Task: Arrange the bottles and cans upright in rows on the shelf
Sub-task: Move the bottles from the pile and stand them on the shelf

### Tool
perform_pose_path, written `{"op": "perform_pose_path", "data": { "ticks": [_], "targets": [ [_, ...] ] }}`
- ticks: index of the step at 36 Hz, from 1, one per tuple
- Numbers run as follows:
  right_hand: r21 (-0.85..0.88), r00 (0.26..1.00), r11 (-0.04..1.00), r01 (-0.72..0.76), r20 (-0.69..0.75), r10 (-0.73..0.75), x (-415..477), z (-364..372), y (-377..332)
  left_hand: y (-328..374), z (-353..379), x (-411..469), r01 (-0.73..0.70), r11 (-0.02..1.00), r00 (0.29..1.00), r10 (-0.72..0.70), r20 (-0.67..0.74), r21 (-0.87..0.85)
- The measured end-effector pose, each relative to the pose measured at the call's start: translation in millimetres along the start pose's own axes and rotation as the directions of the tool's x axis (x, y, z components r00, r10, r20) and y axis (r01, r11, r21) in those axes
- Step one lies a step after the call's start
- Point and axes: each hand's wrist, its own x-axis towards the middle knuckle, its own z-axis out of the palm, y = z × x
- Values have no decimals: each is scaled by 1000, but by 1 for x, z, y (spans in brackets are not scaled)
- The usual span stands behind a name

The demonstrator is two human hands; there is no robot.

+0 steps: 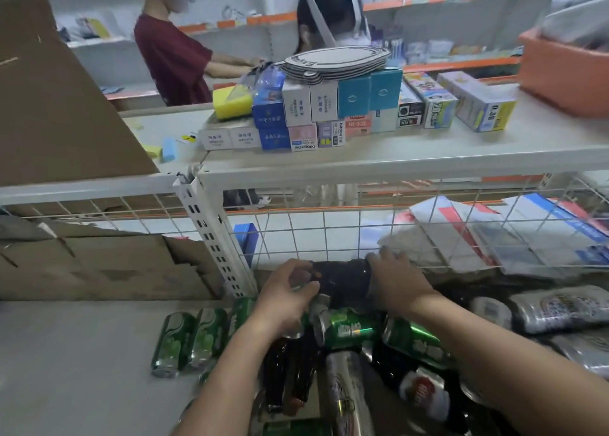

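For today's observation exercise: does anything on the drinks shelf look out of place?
Yes. Several green cans, silver cans and dark bottles lie tumbled on their sides, not upright in rows. Three green cans at left look upright.

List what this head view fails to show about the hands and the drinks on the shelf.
- Left hand: motion blur hides what its fingers hold, if anything.
- Dark bottle: both hands cover its ends; the right hand lies on it, grip unclear.
- Silver cans: labels too blurred to read.
- Red-labelled bottle: partly hidden by the right forearm.
- Lower drinks: cut off by the bottom edge.
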Motion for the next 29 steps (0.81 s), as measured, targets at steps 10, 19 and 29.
{"op": "perform_pose_path", "data": {
  "ticks": [10, 19, 29],
  "targets": [
    [398, 995, 912, -96, 9, 101, -34, -51, 10, 24, -17, 1, -19, 987, 1000, 18, -8, -160],
    [891, 1000, 453, 22, -12, -25, -73, -78, 0, 76, 9, -19, -31, 920, 952, 146, 268, -390],
    [947, 997, 313, 79, -71, -35, -94, -78, -34, 74, 33, -32, 14, 748, 909, 267, 320, -664]
  ]
}}
